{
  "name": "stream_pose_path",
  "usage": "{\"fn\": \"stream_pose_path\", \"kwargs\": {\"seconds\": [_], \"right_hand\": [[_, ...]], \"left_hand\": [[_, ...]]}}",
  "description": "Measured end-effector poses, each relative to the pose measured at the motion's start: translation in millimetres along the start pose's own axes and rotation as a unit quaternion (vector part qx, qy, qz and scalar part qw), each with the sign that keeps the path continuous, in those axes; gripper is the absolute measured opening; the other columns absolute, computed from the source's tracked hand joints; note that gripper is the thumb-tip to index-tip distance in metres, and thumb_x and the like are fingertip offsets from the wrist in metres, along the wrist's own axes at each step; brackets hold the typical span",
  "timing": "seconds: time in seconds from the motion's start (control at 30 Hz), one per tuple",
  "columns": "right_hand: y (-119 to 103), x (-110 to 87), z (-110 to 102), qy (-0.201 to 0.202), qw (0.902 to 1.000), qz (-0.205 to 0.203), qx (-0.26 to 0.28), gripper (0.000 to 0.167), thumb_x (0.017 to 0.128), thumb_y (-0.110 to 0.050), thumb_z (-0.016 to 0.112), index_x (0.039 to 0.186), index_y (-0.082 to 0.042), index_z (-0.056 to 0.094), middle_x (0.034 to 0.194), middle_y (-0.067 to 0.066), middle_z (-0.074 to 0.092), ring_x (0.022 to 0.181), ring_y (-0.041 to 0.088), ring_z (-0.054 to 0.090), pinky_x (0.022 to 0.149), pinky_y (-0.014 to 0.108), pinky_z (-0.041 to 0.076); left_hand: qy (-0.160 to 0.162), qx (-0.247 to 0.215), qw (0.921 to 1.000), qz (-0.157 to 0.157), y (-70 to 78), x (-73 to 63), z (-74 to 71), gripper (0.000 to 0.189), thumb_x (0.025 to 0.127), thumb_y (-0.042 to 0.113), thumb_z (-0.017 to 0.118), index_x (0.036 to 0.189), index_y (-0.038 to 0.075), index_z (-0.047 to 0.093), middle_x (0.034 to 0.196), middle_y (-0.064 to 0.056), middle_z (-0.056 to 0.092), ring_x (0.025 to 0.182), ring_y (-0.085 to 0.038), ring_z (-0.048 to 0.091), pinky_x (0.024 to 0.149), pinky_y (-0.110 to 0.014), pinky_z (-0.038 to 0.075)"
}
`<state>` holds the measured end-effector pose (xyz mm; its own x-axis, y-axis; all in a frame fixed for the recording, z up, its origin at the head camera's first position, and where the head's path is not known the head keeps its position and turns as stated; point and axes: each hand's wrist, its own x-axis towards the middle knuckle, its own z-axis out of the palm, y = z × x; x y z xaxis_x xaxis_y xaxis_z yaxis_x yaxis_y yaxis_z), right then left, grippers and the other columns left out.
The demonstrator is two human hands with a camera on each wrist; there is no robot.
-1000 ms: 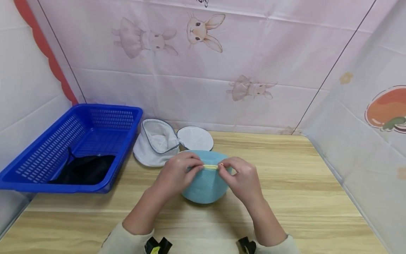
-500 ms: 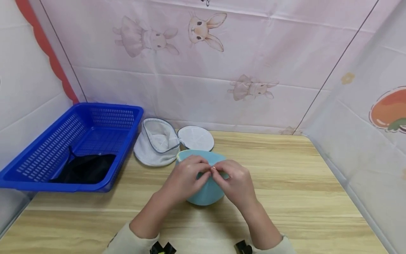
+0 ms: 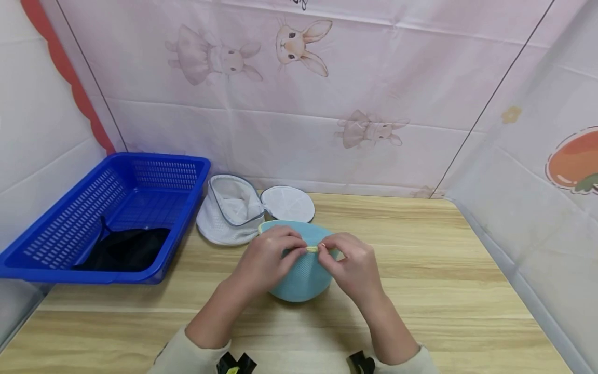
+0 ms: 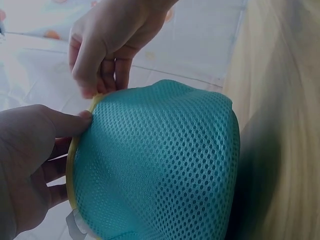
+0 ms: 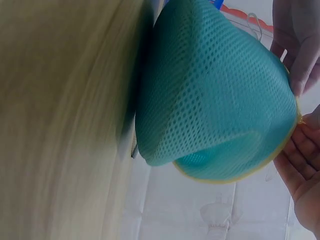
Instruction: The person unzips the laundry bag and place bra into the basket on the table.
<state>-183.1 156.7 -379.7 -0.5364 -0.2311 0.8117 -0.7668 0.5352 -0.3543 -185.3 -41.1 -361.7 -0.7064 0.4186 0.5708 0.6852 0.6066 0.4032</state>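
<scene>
Pinching the yellow rim [image 3: 312, 249] of the turquoise mesh bag [image 3: 299, 285] between thumbs and fingers, the left hand [image 3: 271, 254] and the right hand [image 3: 352, 259] are leaving a short length of rim showing between them. The bag is facing open side up over the wooden table [image 3: 444, 259], in front of the white mesh bag [image 3: 221, 226]; the blue basket [image 3: 107, 276] is standing at left, holding a black item [image 3: 126, 250]
</scene>
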Motion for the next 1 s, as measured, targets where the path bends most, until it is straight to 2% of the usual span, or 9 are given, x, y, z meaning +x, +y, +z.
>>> {"fn": "stream_pose_path", "kwargs": {"seconds": [0.2, 0.4, 0.57, 0.77, 1.0], "right_hand": [[1.9, 2.3, -5.7, 0.012, 0.9999, 0.003, -0.004, 0.012, 0.075, 0.006, 0.073, 0.079, -0.005, 0.073, 0.077, 0.001, 0.072, 0.074, 0.015, 0.07, 0.062, 0.021, 0.057], [1.8, 3.5, -10.8, 0.014, 0.9998, 0.013, -0.01, 0.011, 0.074, 0.005, 0.073, 0.08, -0.005, 0.073, 0.078, 0.002, 0.073, 0.074, 0.016, 0.071, 0.067, 0.022, 0.058], [-2.2, 4.5, -12.3, 0.013, 0.9997, 0.021, -0.007, 0.005, 0.077, 0.0, 0.073, 0.078, -0.005, 0.073, 0.077, 0.004, 0.073, 0.074, 0.017, 0.07, 0.07, 0.023, 0.058], [-6.7, 4.4, -8.0, 0.006, 1.0, -0.001, 0.0, 0.005, 0.082, -0.006, 0.071, 0.078, -0.005, 0.072, 0.08, 0.003, 0.073, 0.077, 0.018, 0.07, 0.069, 0.024, 0.058], [-7.5, 2.5, -2.5, 0.001, 0.9999, -0.013, 0.008, 0.005, 0.083, -0.006, 0.07, 0.079, -0.005, 0.073, 0.079, 0.003, 0.073, 0.077, 0.017, 0.07, 0.069, 0.023, 0.057]], "left_hand": [[-0.001, -0.011, 0.9996, -0.026, -4.3, 0.7, -4.8, 0.005, 0.084, 0.015, 0.079, 0.088, 0.013, 0.078, 0.09, 0.006, 0.07, 0.088, -0.008, 0.064, 0.077, -0.026, 0.055], [-0.001, -0.011, 0.9993, -0.035, -7.5, 1.5, -8.3, 0.004, 0.085, 0.015, 0.078, 0.089, 0.014, 0.078, 0.09, 0.007, 0.07, 0.087, -0.008, 0.063, 0.076, -0.025, 0.054], [0.007, -0.016, 0.9994, -0.03, -9.2, 1.6, -9.8, 0.005, 0.084, 0.014, 0.078, 0.089, 0.013, 0.078, 0.09, 0.006, 0.071, 0.087, -0.009, 0.065, 0.077, -0.026, 0.055], [0.018, -0.004, 0.9995, -0.025, -9.7, 1.4, -11.5, 0.008, 0.083, 0.012, 0.079, 0.091, 0.011, 0.079, 0.093, 0.003, 0.072, 0.09, -0.013, 0.067, 0.079, -0.029, 0.056], [-0.003, 0.0, 0.9999, 0.016, -2.4, 1.0, -5.4, 0.01, 0.084, 0.017, 0.079, 0.093, 0.011, 0.079, 0.094, 0.004, 0.071, 0.091, -0.011, 0.065, 0.081, -0.027, 0.055]]}}
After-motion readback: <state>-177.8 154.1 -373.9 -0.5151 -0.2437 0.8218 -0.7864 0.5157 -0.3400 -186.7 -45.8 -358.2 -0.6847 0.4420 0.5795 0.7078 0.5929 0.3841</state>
